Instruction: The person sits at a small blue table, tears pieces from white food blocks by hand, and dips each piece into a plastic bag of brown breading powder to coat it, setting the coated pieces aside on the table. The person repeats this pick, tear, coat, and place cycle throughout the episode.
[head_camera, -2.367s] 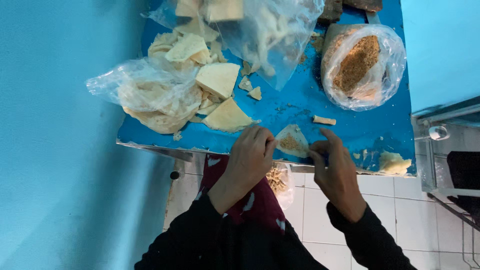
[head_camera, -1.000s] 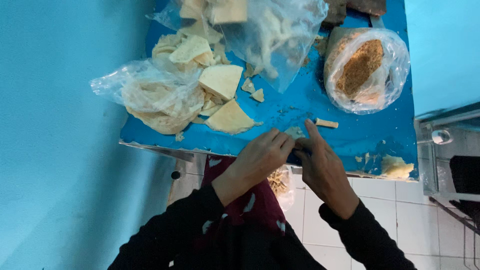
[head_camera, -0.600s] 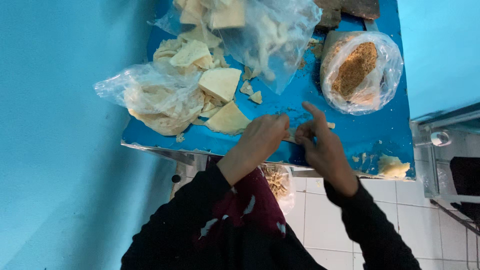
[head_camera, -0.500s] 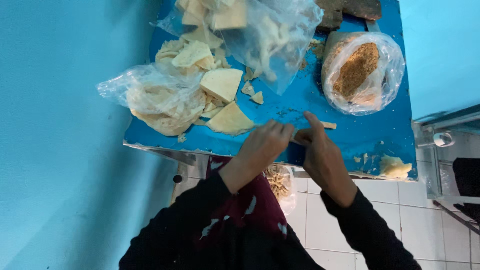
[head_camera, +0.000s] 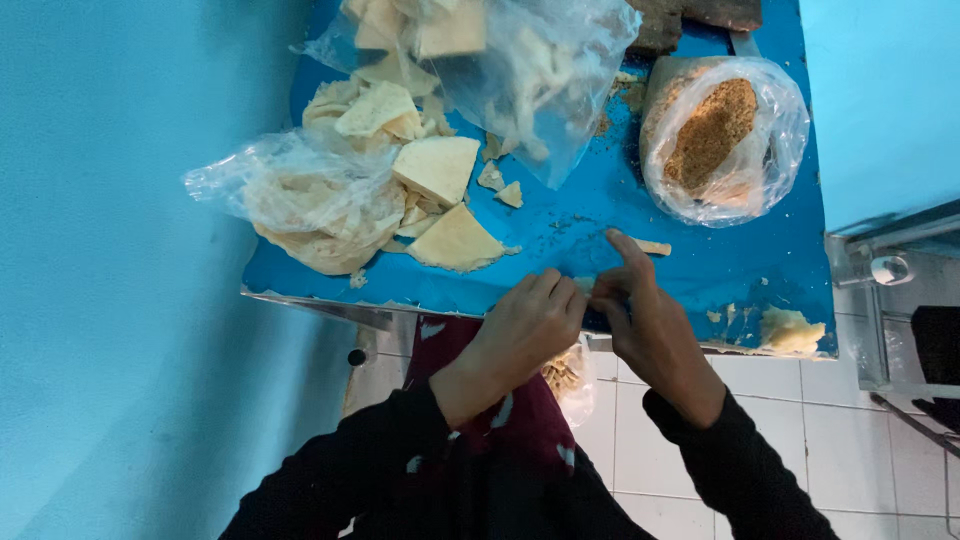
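Left hand (head_camera: 525, 325) and right hand (head_camera: 640, 315) meet at blue table (head_camera: 700, 270) near edge, fingertips pinching small pale dough piece (head_camera: 586, 286), mostly hidden, folding it. Triangular dough pieces (head_camera: 455, 240) lie just beyond.

Blue table (head_camera: 690, 260), crumbs scattered across. Left side: crumpled clear bag (head_camera: 310, 200) stuffed with pale pieces, loose pale wedges (head_camera: 440, 170) just beside, one triangular slab (head_camera: 457, 240) near front edge. Top middle: second clear bag (head_camera: 530, 70) with pale chunks (partly cut off by frame). Right: bagged brown crumbly lump (head_camera: 715, 135). Small pale stick (head_camera: 655, 247) mid-table. Yellowish lump (head_camera: 790, 330) at front right corner.
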